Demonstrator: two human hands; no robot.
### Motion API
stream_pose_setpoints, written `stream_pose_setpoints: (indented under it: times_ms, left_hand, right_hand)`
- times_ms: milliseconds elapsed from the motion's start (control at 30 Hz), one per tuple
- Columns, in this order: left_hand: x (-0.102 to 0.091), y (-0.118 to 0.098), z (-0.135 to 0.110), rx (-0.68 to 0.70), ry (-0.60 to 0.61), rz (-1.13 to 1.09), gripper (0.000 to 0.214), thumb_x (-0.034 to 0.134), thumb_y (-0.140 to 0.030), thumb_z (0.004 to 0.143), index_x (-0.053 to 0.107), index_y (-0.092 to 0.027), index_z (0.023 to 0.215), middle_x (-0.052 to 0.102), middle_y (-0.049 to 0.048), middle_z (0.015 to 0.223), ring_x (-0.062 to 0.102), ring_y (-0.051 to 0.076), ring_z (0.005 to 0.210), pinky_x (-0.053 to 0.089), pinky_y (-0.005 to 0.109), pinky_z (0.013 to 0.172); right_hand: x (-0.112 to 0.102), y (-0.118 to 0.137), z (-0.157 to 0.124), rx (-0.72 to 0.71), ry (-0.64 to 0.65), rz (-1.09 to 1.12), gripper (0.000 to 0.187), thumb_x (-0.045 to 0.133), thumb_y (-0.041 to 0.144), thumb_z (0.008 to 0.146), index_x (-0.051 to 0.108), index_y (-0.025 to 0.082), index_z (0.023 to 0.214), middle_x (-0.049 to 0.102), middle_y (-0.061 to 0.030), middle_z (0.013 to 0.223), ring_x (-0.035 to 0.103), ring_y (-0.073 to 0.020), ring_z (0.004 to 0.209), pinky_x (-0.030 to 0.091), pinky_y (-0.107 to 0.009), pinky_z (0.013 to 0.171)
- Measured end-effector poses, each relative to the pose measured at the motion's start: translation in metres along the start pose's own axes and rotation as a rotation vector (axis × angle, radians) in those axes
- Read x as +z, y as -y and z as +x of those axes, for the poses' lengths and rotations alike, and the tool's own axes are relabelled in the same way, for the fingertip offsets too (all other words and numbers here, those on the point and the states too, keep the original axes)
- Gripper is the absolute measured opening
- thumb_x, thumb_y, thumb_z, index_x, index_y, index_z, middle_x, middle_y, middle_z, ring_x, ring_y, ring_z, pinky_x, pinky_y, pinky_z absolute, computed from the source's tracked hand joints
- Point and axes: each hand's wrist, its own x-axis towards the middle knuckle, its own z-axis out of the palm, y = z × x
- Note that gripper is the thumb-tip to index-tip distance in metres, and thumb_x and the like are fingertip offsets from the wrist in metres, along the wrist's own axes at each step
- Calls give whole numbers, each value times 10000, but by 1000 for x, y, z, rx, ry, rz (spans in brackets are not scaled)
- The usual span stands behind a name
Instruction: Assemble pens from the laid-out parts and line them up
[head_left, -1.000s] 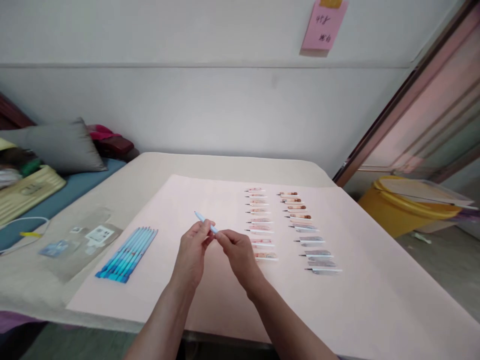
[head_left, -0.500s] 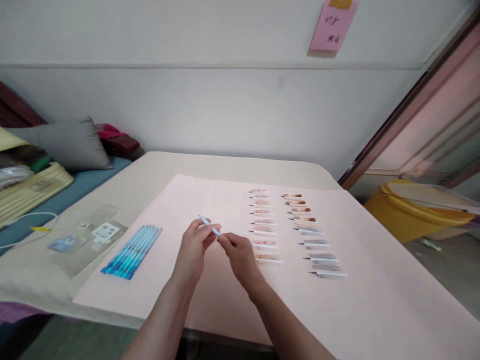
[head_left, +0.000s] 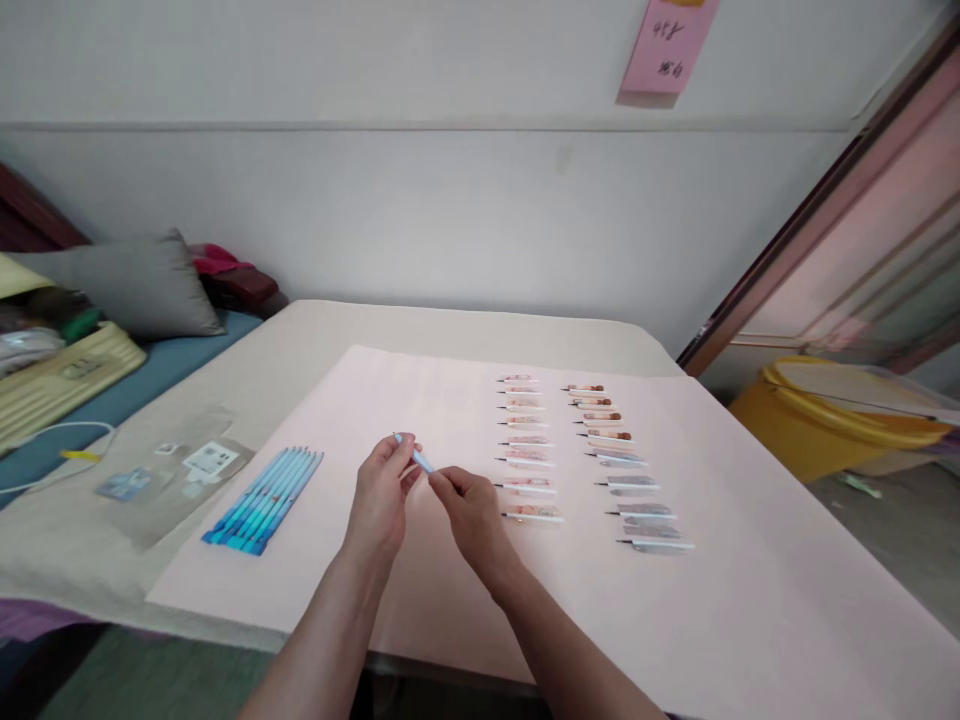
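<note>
Above the middle of the pink sheet (head_left: 442,385), a light blue pen (head_left: 422,461) is held between both hands, slanting down to the right. My left hand (head_left: 380,487) pinches its upper end with thumb and fingers. At the lower end, my right hand (head_left: 469,510) grips it between thumb and finger. To the left lies a row of blue pens (head_left: 266,500), side by side. Right of my hands, refills paired with patterned pen barrels (head_left: 529,459) lie in a column. Another column of refills with brown and grey pieces (head_left: 634,487) is farther right.
Clear plastic packaging with a white label (head_left: 210,460) lies on the table's left. A grey cushion (head_left: 142,285) rests on the blue seat beyond. A yellow bin (head_left: 817,420) stands right of the table. A pink note (head_left: 667,50) hangs on the wall.
My left hand has shifted slightly left and its fingers now sit nearer the pen's upper tip. My right hand has moved slightly left too, still at the lower end.
</note>
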Motion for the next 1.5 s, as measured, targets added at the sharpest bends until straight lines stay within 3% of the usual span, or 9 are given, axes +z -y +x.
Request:
stream_pose_setpoints:
  times_ms: [133,300,500,633,767,1033,1300,1500]
  left_hand:
    - [-3,1,4,22,-62,-24,212,731,-241,640,607,-140,780,588,2,741,556,93,691,445,233,681]
    - [-3,-1,4,-22,-28,-84,254,697,-170,662,584,-152,889,652,74,872,613,154,830,467,292,757]
    - [-5,2,5,-17,-60,-70,263,732,-235,635,593,-168,848,609,-8,785,572,74,687,442,206,662]
    - [-7,3,8,-10,-44,-74,312,737,-174,612,570,-151,874,638,29,763,604,114,723,467,262,725]
    - [-5,3,8,12,-52,-73,345,711,-141,640,522,-165,927,661,61,780,629,151,774,474,312,763]
    - [-3,6,6,37,-18,-66,376,711,-164,641,502,-163,953,662,47,754,631,156,770,475,328,765]
    - [-3,7,7,17,-1,-58,291,681,-149,681,525,-161,926,664,73,838,632,167,821,483,325,764]
    - [-2,5,8,22,-2,-79,275,675,-134,686,526,-164,915,654,71,826,630,176,827,495,337,755]
  right_hand:
    - [4,-1,0,-7,17,-6,281,485,367,826,615,172,672,405,40,559,350,-101,555,247,-226,512]
    - [4,-4,1,8,10,19,296,481,386,823,598,172,655,380,43,555,333,-99,544,247,-223,503]
    - [4,-2,2,0,1,36,301,494,392,807,582,174,619,374,44,543,336,-98,542,242,-225,494]
    - [5,-3,3,135,37,166,268,532,384,773,594,167,629,356,57,484,300,-79,462,211,-220,442]
    - [4,0,2,322,87,440,236,555,381,755,593,158,686,293,94,407,176,-50,369,110,-215,381]
    - [-2,-7,2,556,328,905,235,585,401,762,556,168,771,227,130,386,97,-30,338,64,-189,351]
    - [-1,-8,3,567,318,938,218,558,385,794,540,169,769,232,126,385,95,-33,330,51,-188,346]
    - [-1,-4,2,617,316,966,319,437,451,873,543,168,772,232,114,382,95,-42,324,53,-186,340]
